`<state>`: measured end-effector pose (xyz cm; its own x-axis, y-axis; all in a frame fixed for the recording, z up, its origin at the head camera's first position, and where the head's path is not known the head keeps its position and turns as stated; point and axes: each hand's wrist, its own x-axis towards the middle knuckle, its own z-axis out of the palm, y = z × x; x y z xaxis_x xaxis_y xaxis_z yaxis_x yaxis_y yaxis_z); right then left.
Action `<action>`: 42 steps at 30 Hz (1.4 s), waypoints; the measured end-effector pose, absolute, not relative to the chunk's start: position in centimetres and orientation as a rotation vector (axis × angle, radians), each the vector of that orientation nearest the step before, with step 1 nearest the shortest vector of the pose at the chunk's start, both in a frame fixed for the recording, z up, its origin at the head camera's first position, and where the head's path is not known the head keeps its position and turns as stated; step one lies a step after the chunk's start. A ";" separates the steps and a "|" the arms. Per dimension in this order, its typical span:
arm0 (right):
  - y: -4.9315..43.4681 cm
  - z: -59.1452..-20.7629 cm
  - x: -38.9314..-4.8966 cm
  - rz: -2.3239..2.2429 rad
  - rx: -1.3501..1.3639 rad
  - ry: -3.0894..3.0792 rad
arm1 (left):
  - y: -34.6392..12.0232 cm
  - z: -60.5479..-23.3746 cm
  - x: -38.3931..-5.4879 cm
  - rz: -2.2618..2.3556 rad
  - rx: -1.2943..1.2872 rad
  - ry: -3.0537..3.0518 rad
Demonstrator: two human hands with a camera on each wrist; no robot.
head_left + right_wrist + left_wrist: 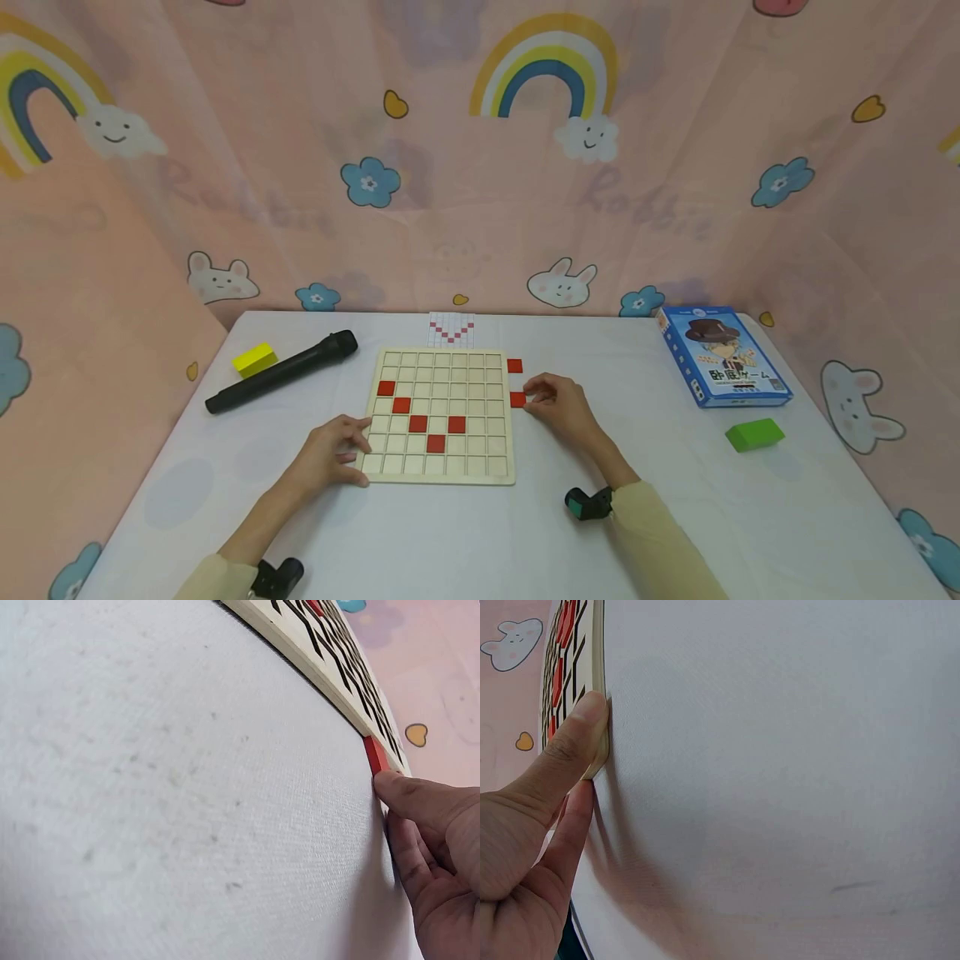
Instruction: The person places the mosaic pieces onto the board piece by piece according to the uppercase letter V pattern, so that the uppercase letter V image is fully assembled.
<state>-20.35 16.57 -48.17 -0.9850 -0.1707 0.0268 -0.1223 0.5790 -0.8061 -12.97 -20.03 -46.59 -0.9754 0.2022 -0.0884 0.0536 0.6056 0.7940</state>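
Note:
A pale wooden grid board [435,479] lies flat on the table, with several red square tiles [417,424] in its cells. My left hand [333,450] holds the board's near left corner; in the left wrist view the thumb [592,709] presses its edge. Beside the board's right edge, my right hand [562,408] pinches a red tile [376,755] between thumb and fingertips. Another red tile [514,365] lies just beyond that one. Behind the board is a small card [452,330] printed with a grid and a red V of squares.
A black microphone [281,372] lies at the left, next to a yellow block [255,360]. On the right are a blue game box [723,357] and a green block [754,435]. Pink patterned cloth [450,233] hangs behind the white-covered table [442,542].

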 end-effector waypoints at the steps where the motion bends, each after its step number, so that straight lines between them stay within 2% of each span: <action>1: 16.7 -48.2 -20.4 -1.397 -0.265 2.736 | -20.0 -46.6 -13.0 1.302 0.212 2.662; 16: 17.0 -48.0 -20.0 -1.581 -0.233 2.591 | -19.9 -46.5 -12.9 1.291 0.192 2.668; 24: 16.1 -47.5 -19.9 -1.661 -0.310 2.543 | -19.9 -46.6 -12.9 1.284 0.194 2.681; 32: 14.8 -47.3 -19.8 -1.646 -0.271 2.542 | -19.9 -46.6 -12.9 1.298 0.190 2.673; 42: 13.2 -47.5 -19.6 -1.512 -0.381 2.656 | -19.8 -46.5 -12.9 1.300 0.193 2.677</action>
